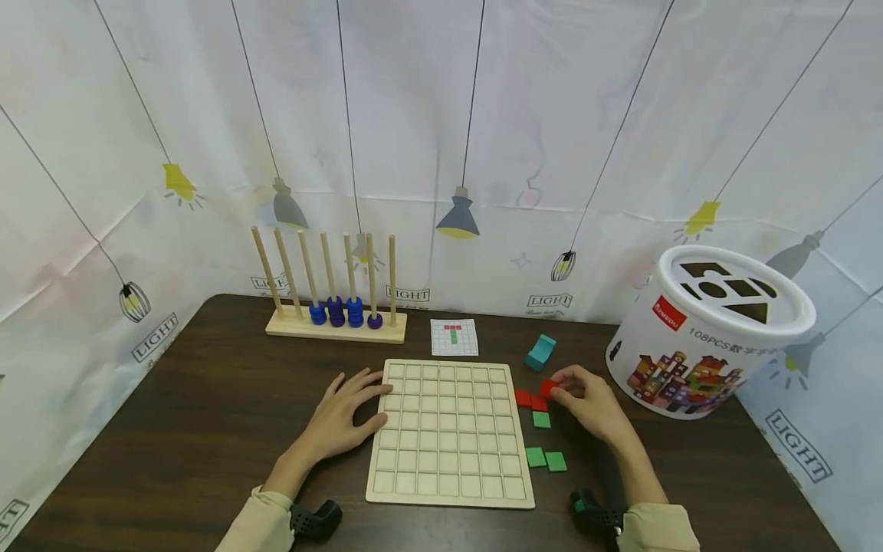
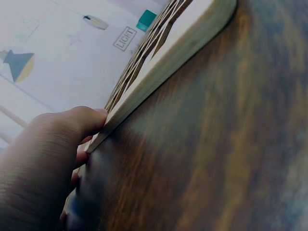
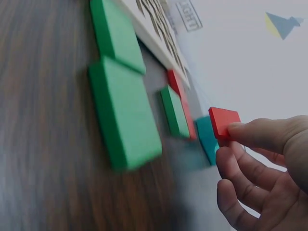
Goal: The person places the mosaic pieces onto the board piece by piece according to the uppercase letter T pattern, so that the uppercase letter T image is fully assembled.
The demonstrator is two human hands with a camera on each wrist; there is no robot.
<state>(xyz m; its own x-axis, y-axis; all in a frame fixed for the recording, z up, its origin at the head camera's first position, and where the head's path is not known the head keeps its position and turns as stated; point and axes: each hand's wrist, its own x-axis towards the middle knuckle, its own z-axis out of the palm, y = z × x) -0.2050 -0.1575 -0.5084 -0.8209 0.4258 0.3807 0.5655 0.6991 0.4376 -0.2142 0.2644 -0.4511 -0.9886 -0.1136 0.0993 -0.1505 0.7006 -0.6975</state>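
Observation:
A pale wooden grid board (image 1: 448, 433) lies on the dark table with bare square cells. My left hand (image 1: 343, 414) rests at its left edge, thumb and fingertips touching the rim, fingers fairly straight. Between thumb and fingers my right hand (image 1: 589, 400) pinches a red square tile (image 3: 224, 121), raised a little off the table. Beside the board's right edge lie two more red tiles (image 1: 523, 397). Just below them sits one green tile (image 1: 541, 419), and nearer to me are two green tiles (image 1: 535, 457).
Behind the board lies a pattern card (image 1: 454, 337) with a red and green T. A teal block (image 1: 540, 353) sits at the back right, left of a large white bucket (image 1: 710, 333). A wooden peg counter (image 1: 338, 328) with blue and purple beads stands at the back left.

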